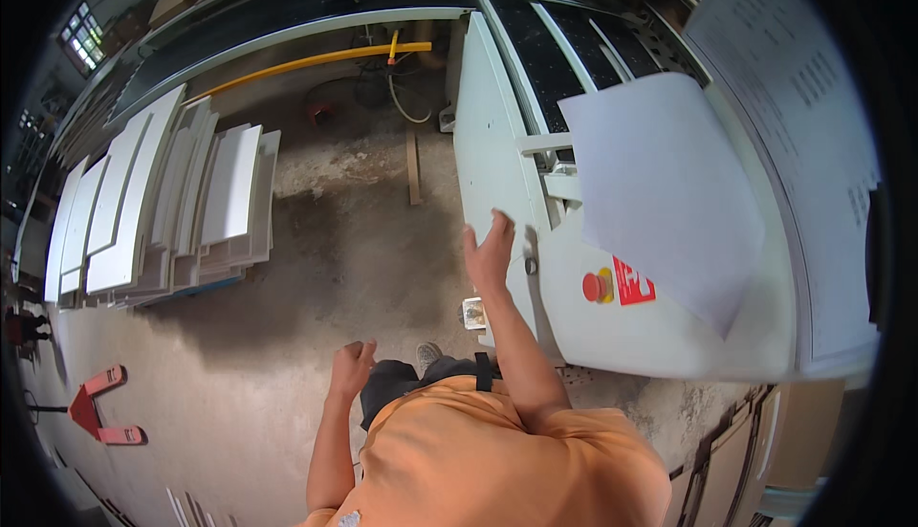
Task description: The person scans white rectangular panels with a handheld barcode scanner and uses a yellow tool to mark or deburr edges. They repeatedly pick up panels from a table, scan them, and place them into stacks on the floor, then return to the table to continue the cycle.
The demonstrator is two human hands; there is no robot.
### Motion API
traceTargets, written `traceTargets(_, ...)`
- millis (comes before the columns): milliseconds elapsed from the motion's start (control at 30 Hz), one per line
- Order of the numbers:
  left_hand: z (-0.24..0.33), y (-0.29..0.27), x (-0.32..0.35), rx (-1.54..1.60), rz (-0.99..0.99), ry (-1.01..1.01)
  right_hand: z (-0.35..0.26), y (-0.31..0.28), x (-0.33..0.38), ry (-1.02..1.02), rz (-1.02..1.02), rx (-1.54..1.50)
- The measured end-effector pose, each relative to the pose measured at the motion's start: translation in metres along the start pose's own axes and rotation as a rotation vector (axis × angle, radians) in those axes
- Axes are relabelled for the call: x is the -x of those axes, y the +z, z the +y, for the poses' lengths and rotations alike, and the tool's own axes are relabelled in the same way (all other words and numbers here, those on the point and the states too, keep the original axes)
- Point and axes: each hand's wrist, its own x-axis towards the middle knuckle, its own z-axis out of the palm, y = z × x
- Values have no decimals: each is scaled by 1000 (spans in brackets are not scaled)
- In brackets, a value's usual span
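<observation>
Nearest us, our left hand (pixel 352 362) hangs loosely curled, holding nothing, above the concrete floor (pixel 316 269). Our right hand (pixel 490 252), fingers spread and empty, reaches beside the white machine housing (pixel 497 164). Beyond lie a red stop button (pixel 595 286), a pale sheet (pixel 665 192), and stacked white panels (pixel 163 202) further left.

Bare, stained concrete floor (pixel 316 269) underfoot, white panels (pixel 163 202) stacked at the left, a yellow pipe (pixel 316 60) running behind, a red pallet jack (pixel 96 407) low left, daylight through a window (pixel 84 37).
</observation>
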Motion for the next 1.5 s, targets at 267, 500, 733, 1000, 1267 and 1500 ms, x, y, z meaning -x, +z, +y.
traceTargets(267, -11, -98, -230, -71, -69, 38, 99, 43, -256, 680, 306, 609)
traceTargets(500, 85, -209, -464, -89, -138, 230, 155, 36, -285, 1015, 546, 530)
traceTargets(733, 234, -276, -735, -199, 50, 583, 96, 114, -264, 901, 783, -92)
traceTargets(1000, 378, -298, -978, -531, 206, 578, 69, 281, -348, 839, 832, -154)
traceTargets(1267, 442, -307, -1088, -860, -112, 559, 0, 389, -501, 536, 454, 180)
traceTargets(1500, 423, -374, -1082, -441, -208, 551, -73, 441, -679, 53, -118, 444)
